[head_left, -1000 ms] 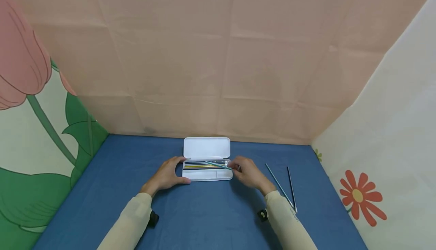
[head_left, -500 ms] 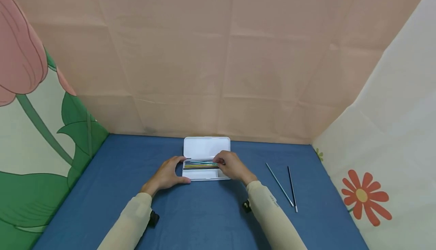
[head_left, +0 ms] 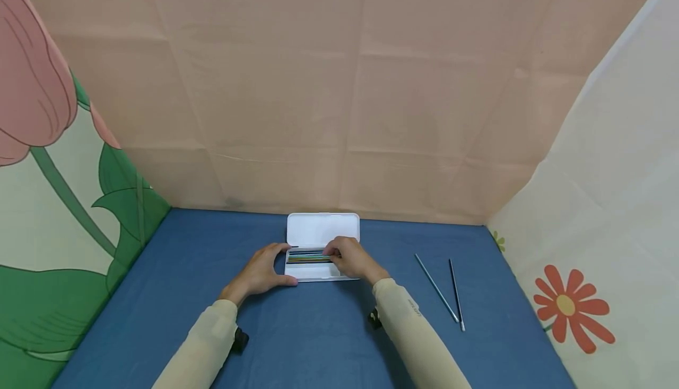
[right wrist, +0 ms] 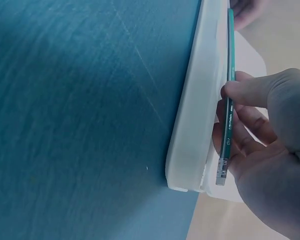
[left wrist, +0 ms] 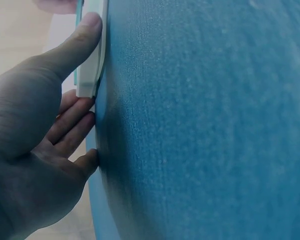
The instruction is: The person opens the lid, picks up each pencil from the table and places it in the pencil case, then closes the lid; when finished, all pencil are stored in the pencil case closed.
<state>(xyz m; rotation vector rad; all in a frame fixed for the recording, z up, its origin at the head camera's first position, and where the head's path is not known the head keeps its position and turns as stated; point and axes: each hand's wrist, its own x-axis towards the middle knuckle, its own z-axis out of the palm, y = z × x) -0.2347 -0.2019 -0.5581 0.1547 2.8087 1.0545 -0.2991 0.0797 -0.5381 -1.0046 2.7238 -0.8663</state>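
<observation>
A white pencil case (head_left: 313,272) stands on the blue cloth with its lid (head_left: 315,228) swung back. Several pencils (head_left: 305,260) lie side by side in its rear section. My left hand (head_left: 258,271) holds the case's left end, thumb at the front edge and fingers at the back. Over the right half of the case, my right hand (head_left: 351,257) pinches a green pencil (right wrist: 229,125) between thumb and fingers. In the right wrist view this pencil lies along the case, its eraser end towards the case's right end. The hand hides part of the case in the head view.
Two loose pencils, a teal one (head_left: 436,287) and a dark one (head_left: 457,294), lie on the blue cloth (head_left: 318,342) right of the case. A beige sheet (head_left: 345,112) hangs behind the table, with printed panels at both sides.
My right hand has moved left over the case with the green pencil, which has turned from slanting to nearly parallel with the other pencils. My left hand has stayed on the case.
</observation>
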